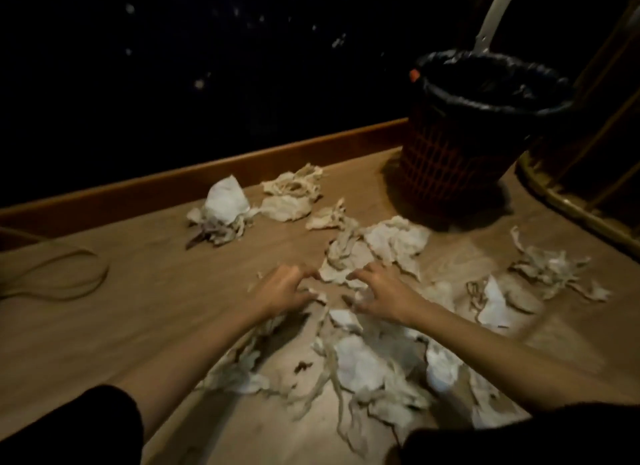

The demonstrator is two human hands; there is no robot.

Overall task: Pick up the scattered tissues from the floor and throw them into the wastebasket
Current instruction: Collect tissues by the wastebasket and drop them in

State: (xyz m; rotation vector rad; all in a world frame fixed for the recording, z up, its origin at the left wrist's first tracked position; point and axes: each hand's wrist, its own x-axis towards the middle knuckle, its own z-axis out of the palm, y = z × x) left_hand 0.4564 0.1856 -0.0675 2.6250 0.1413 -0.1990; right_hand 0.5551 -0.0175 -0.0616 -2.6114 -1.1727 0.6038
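Nearest you, your two dark sleeves (pixel 65 426) frame the bottom of the view, with bare forearms reaching forward over the tan wooden floor (pixel 104 326). Between and under your arms lies a loose heap of crumpled white and cream tissues (pixel 360 364), some torn into long strips.

Your left hand (pixel 282 289) hovers low over the floor, palm down, fingers (pixel 304 272) curled partway and pointing toward a flattened cream tissue (pixel 341 269) just ahead; the tips look to be at its edge, but motion blur keeps you from telling whether they grip anything. Your right hand (pixel 384 293) is spread wider, palm down, fingers (pixel 360 274) splayed and resting on or just above the same tissue and the scraps beneath. Neither hand visibly encloses a tissue.

Farther on, more crumpled tissues lie scattered: a white wad (pixel 225 201) near the brown wooden baseboard (pixel 207 173), a shredded cream clump (pixel 294 191) beside it, and a ragged bunch (pixel 550 267) off to the right. A thin looped cord (pixel 62 277) lies on the floor at the left.

Beyond them, at the upper right, stands the round red lattice wastebasket (pixel 446 156) lined with a black plastic bag (pixel 491 83), upright, well apart from your hands.
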